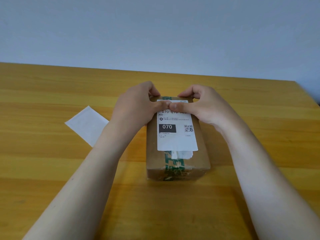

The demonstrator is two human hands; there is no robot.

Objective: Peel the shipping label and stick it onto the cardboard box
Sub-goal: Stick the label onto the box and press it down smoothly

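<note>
My left hand [136, 104] and right hand [204, 106] clamp the far end of the cardboard box [194, 173], which lies lengthwise at the middle of the worktop [173, 213]. My fingers are curled over the box's far edge and my thumbs [162, 105] meet tip to tip on the shipping label [174, 141]. The label lies flat on the box's top face, print upward, its near edge short of the box's near end.

The label looks thin and limp, the kind of sheet that creases or traps air if pressed carelessly. I judge it is best worked with flat thumbs from the middle outward rather than pinched. The box seems light but stiff enough to take the pressure, and its far edge and long sides offer the firmest hold.

A band of green-printed tape [173, 163] runs along the top and down the near face. A ragged scrap of white paper [183, 154] pokes out just under the label's near edge. Whether the label bonds well over that bump, I cannot tell.

A pale sheet [86, 123], probably the peeled backing, lies to the left, partly behind my left forearm. My thumbs cover part of the top print line, my fingertips are hidden beyond the box, and the small text is too fine to read.
</note>
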